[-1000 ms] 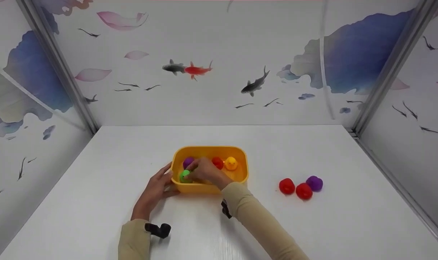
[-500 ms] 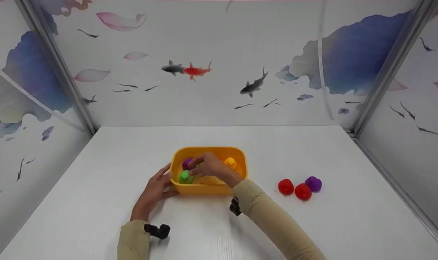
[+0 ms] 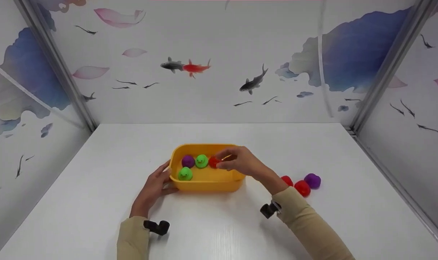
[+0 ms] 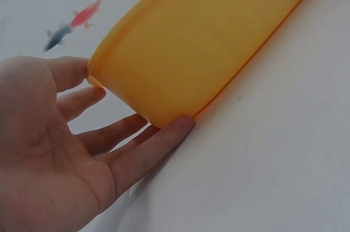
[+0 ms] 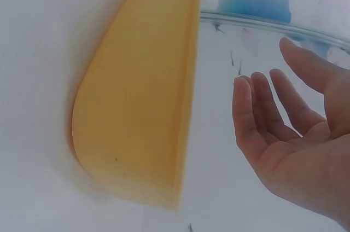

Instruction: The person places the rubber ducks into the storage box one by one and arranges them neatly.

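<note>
A yellow plastic tub (image 3: 210,186) stands mid-table in the head view. Inside it sit a purple toy (image 3: 188,161), two green toy ducks (image 3: 201,161) and a red toy (image 3: 214,162). My left hand (image 3: 155,186) rests against the tub's left end; in the left wrist view its extended fingers (image 4: 150,158) touch the wall and lower edge. Over the tub's right side is my right hand (image 3: 240,160), fingers loosely bent with nothing between them. In the right wrist view this hand (image 5: 295,128) hovers apart from the rim. It hides the yellow duck's spot.
To the right of the tub, two red toys (image 3: 302,188) and a purple toy (image 3: 312,181) lie close together on the white table (image 3: 204,227); my right forearm partly covers one red toy. Printed panels (image 3: 219,108) wall the table at the back and sides.
My right hand has let go of the front green duck and moved right and up over the tub, uncovering the second green duck. My left hand has stayed at the tub's end.
</note>
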